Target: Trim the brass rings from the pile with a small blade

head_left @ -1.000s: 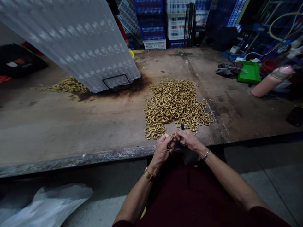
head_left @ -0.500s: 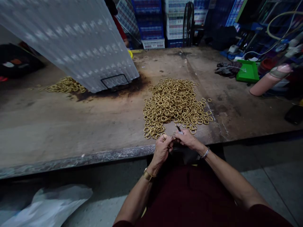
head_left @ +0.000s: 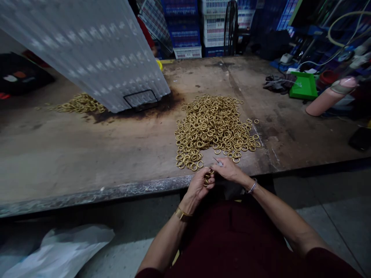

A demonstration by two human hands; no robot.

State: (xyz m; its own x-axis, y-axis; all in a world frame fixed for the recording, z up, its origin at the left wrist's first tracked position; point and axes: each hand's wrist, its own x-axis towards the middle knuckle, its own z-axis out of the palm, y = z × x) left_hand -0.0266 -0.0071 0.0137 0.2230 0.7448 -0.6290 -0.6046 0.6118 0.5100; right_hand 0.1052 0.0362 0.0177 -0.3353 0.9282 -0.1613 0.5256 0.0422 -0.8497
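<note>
Several brass-coloured rings (head_left: 207, 178) sit in the curled fingers of my left hand (head_left: 199, 183), just over the front edge of the table (head_left: 116, 154). Touching its fingertips, my right hand (head_left: 227, 168) is closed on a small blade tool (head_left: 218, 162) whose thin dark tip points up and left. A big pile of the same rings (head_left: 213, 123) lies on the wood beyond both hands, with loose ones near my fingers.
A tall translucent ribbed panel (head_left: 116, 58) stands at the left, with more rings (head_left: 81, 103) behind it. At the right are a green tray (head_left: 303, 85), a pink cylinder (head_left: 330, 96) and a dark cloth (head_left: 279, 83). Part of a person's red sleeve (head_left: 145, 33) shows behind the panel.
My left hand has turned and its fingers have loosened, so the rings in it now show. The tool in my right hand has tilted further left.
</note>
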